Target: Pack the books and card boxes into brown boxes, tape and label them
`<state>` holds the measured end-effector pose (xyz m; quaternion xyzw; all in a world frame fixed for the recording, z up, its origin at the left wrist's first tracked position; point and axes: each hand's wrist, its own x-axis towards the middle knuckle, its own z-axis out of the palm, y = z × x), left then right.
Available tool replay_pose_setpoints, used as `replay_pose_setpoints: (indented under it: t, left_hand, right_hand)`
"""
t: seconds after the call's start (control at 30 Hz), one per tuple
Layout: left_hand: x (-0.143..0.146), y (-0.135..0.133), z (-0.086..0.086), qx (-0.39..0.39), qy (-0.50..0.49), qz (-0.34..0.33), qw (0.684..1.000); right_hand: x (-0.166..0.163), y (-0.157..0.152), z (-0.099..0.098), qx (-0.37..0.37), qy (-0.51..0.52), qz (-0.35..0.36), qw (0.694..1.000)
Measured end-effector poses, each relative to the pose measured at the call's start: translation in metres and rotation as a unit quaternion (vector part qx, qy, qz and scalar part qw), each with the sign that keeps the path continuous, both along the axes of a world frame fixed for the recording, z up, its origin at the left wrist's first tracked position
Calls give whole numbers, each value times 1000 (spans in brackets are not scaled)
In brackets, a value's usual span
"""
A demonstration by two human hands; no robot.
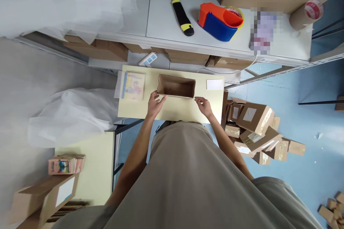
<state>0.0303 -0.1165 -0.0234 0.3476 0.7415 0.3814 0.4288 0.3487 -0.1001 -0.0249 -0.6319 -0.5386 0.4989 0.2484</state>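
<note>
An open-topped brown cardboard box [176, 86] stands on the pale yellow table [182, 110] in front of me, and I see nothing inside it. My left hand [156, 104] is at the box's near left corner, thumb along the near edge and fingers around the side. Beside the near right corner is my right hand [203, 106], its fingers loosely bent and a little apart; whether the tips touch the cardboard is hard to tell. Left of the box lies a book with a yellow and blue cover [133, 86]. A white paper slip [214, 84] lies to the right.
The shelf [161, 18] beyond holds a utility knife [182, 13], an orange and blue tape dispenser [220, 21], a blurred-out device [263, 32] and a tape roll [306, 14]. Taped cartons [255, 118] are piled right. White plastic sheeting [72, 114] and a side table [99, 164] are left.
</note>
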Motion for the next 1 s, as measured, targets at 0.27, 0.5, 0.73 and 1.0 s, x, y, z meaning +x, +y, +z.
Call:
replay_pose_setpoints:
  t: [0.27, 0.5, 0.73, 1.0]
  left_hand:
    - [6, 15, 25, 94, 148, -83, 981]
    - [14, 13, 8, 71, 172, -65, 980]
    - [-7, 9, 6, 76, 112, -59, 989]
    - [-43, -5, 27, 94, -18, -140, 985]
  right_hand:
    - [-7, 15, 34, 103, 35, -18, 994]
    - [-16, 12, 23, 90, 32, 20, 995]
    - [-23, 9, 29, 75, 9, -6, 997]
    - [-64, -3, 58, 120, -134, -42, 983]
